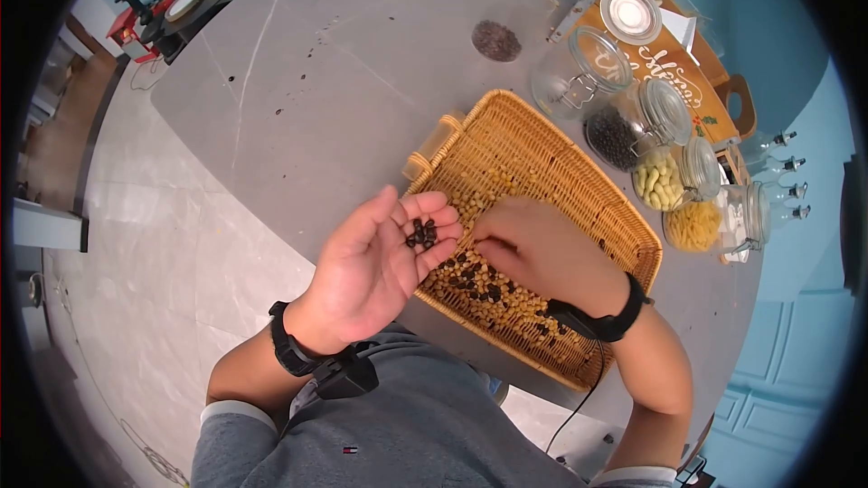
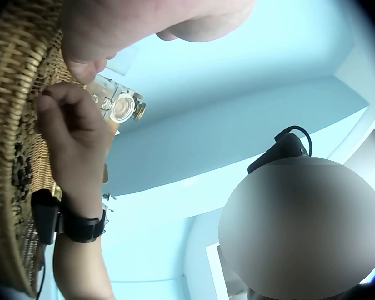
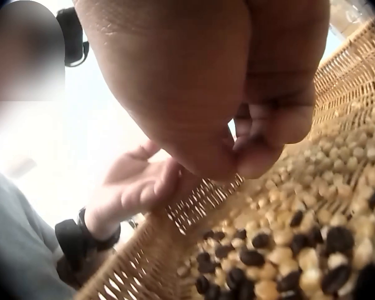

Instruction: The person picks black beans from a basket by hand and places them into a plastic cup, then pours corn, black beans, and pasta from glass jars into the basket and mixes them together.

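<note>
My left hand point(image 1: 375, 248) is held palm up over the near left edge of a wicker basket point(image 1: 542, 140), with several dark beans point(image 1: 421, 234) lying on its fingers. Over the basket, my right hand point(image 1: 533, 244) points down with its fingers curled. In the right wrist view, its thumb and fingertips point(image 3: 256, 159) come together, and no bean shows between them. Beneath lie yellow kernels point(image 3: 294, 200) mixed with dark beans point(image 3: 252, 257), the dark ones mostly toward the near side. The left wrist view shows the right hand point(image 2: 75, 125) beside the basket's rim.
Right of the basket stand glass jars: an open one point(image 1: 565, 81), one of black beans point(image 1: 615, 136), one of green pieces point(image 1: 658, 181) and one of yellow pasta point(image 1: 693, 226). Behind them is a wooden crate point(image 1: 660, 63). A dark heap point(image 1: 496, 41) lies on the grey table point(image 1: 362, 63).
</note>
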The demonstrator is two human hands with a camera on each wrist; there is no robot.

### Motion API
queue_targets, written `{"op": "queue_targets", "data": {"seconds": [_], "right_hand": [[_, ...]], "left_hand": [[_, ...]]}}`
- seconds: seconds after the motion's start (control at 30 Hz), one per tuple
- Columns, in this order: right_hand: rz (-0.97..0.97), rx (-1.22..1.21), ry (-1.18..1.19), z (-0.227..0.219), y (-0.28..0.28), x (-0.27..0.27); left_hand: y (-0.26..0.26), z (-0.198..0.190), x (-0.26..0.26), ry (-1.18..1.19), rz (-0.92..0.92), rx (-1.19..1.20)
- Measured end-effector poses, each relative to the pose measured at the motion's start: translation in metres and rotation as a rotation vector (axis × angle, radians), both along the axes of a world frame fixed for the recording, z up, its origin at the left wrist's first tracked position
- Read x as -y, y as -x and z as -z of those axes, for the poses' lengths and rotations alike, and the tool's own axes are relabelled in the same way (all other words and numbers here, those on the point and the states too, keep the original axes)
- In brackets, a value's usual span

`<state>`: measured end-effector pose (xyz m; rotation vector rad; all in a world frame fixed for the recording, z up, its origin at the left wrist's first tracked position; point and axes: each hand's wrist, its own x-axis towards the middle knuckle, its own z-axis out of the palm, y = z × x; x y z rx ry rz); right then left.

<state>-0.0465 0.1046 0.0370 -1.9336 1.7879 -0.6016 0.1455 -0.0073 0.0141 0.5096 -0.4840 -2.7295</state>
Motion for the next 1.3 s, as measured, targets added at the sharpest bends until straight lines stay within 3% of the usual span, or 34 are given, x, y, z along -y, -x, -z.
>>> {"op": "queue_targets", "data": {"seconds": [0.1,0.17,0.3,0.47,0.67,1.0,1.1,1.3], "right_hand": [[0.087,0.149,-0.028,-0.025,-0.001,0.006],[0.105,0.331,0.158,-0.027,-0.011,0.011],[0.139,0.288,0.094,-0.025,-0.009,0.009],[0.015,-0.042,-0.003,0.009,-0.009,-0.002],[-0.107,-0.145,-0.013,0.023,-0.014,-0.001],[-0.045,-0.169,-0.043,0.009,-0.013,-0.002],[-0.006,-0.058,-0.093,0.009,-0.012,-0.002],[-0.12,0.032,-0.086,0.024,-0.02,0.001]], "left_hand": [[0.002,0.0,-0.002,-0.009,0.019,0.017],[0.006,-0.001,-0.004,-0.023,0.039,0.021],[0.005,0.004,-0.002,-0.032,0.036,0.012],[0.004,0.003,0.002,-0.086,0.046,0.011],[0.005,0.001,0.004,-0.092,0.017,0.017],[0.004,0.003,0.003,-0.064,0.029,-0.013],[0.003,0.004,0.003,-0.057,0.026,-0.01],[0.002,0.004,0.004,-0.064,0.023,-0.015]]}}
